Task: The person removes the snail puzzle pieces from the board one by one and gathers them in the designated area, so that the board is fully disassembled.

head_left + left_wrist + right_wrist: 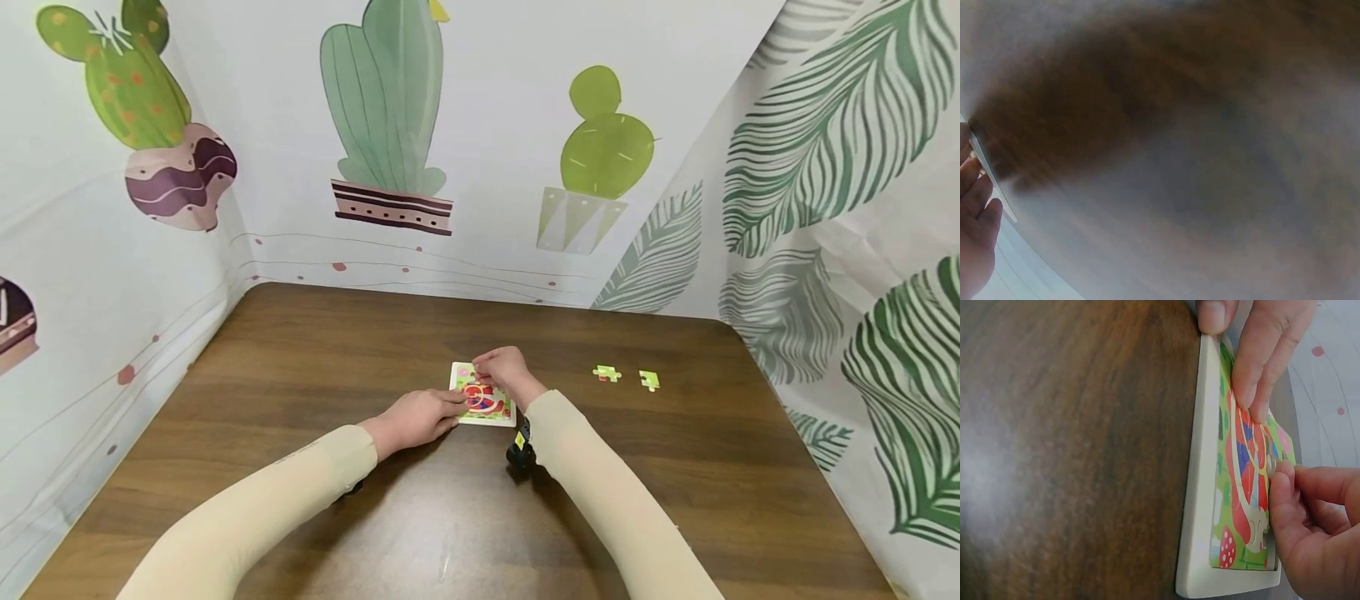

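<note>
A small jigsaw puzzle lies on the table in a white frame, with a red, blue and yellow figure on green and a spotted mushroom. My left hand rests on its left side, straight fingers pressing the picture and thumb at the frame's edge. At the puzzle's far right side, my right hand pinches a puzzle piece between thumb and forefinger; most of the piece is hidden. In the left wrist view, the left hand shows only at the left edge, beside the frame.
Two loose green puzzle pieces, one with a red spot and one plainer, lie to the right on the brown wooden table. A cloth with printed cacti and leaves hangs behind the table and along its sides.
</note>
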A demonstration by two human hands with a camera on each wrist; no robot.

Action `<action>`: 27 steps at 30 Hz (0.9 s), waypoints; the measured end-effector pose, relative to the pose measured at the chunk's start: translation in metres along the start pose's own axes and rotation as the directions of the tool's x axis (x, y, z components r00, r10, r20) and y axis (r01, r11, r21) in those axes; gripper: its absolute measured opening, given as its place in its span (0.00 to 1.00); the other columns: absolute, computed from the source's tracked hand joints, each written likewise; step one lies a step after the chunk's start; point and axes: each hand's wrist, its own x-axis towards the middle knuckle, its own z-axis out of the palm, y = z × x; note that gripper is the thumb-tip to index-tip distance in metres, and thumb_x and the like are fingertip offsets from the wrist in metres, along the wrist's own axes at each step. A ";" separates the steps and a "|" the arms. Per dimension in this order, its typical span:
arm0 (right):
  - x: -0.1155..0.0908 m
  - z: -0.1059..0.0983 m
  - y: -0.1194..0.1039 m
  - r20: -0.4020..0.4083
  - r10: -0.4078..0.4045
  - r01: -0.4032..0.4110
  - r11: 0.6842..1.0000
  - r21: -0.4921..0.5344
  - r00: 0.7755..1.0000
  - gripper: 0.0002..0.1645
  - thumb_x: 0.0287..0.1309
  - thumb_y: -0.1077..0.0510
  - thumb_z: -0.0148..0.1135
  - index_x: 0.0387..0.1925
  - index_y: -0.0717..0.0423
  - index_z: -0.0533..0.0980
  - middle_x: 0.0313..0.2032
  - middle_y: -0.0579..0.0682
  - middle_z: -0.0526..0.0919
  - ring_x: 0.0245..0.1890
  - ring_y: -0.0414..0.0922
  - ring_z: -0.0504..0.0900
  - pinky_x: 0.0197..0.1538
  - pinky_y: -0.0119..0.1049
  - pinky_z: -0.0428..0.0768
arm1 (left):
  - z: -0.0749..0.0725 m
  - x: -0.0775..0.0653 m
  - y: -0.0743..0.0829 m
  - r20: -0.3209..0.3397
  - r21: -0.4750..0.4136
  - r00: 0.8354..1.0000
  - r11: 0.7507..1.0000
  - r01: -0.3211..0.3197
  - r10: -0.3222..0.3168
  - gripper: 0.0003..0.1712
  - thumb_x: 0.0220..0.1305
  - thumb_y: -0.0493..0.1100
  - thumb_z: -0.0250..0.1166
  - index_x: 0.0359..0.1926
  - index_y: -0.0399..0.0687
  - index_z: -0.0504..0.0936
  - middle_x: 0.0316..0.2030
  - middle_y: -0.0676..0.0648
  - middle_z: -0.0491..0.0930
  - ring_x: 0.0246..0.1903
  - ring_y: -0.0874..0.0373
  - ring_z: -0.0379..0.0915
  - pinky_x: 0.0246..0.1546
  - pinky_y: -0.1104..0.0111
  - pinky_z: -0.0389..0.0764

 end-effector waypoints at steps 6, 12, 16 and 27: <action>0.000 -0.002 -0.002 0.019 -0.010 0.010 1.000 -0.017 1.000 0.12 0.67 0.70 0.60 0.47 0.73 0.83 0.29 0.52 0.84 0.24 0.37 0.80 0.30 0.23 0.81 | -0.001 0.002 0.000 0.016 0.008 1.000 1.000 -0.004 0.004 0.18 0.69 0.40 0.66 0.58 0.43 0.86 0.59 0.43 0.85 0.59 0.51 0.84 0.57 0.58 0.84; 0.001 -0.002 -0.003 0.020 -0.029 0.030 0.997 -0.066 0.999 0.11 0.68 0.69 0.59 0.47 0.71 0.84 0.38 0.59 0.87 0.26 0.37 0.80 0.31 0.24 0.81 | 0.000 0.003 -0.002 0.031 -0.004 1.000 1.000 -0.001 0.001 0.19 0.70 0.41 0.66 0.59 0.43 0.85 0.60 0.43 0.84 0.60 0.50 0.83 0.58 0.58 0.84; 0.001 -0.001 -0.003 0.017 -0.022 0.023 0.997 -0.067 1.000 0.11 0.68 0.69 0.60 0.46 0.71 0.84 0.38 0.60 0.88 0.25 0.37 0.80 0.31 0.23 0.80 | 0.002 0.003 -0.003 0.024 -0.009 1.000 1.000 -0.009 0.010 0.18 0.70 0.40 0.66 0.59 0.42 0.86 0.60 0.43 0.85 0.59 0.50 0.83 0.58 0.58 0.84; 0.001 -0.001 -0.002 0.018 -0.034 0.035 0.996 -0.087 0.999 0.11 0.69 0.69 0.58 0.46 0.71 0.84 0.35 0.56 0.86 0.26 0.37 0.80 0.31 0.23 0.80 | 0.004 0.001 -0.003 0.016 -0.005 1.000 1.000 -0.005 0.005 0.19 0.70 0.41 0.66 0.59 0.43 0.86 0.60 0.43 0.85 0.60 0.50 0.83 0.57 0.58 0.84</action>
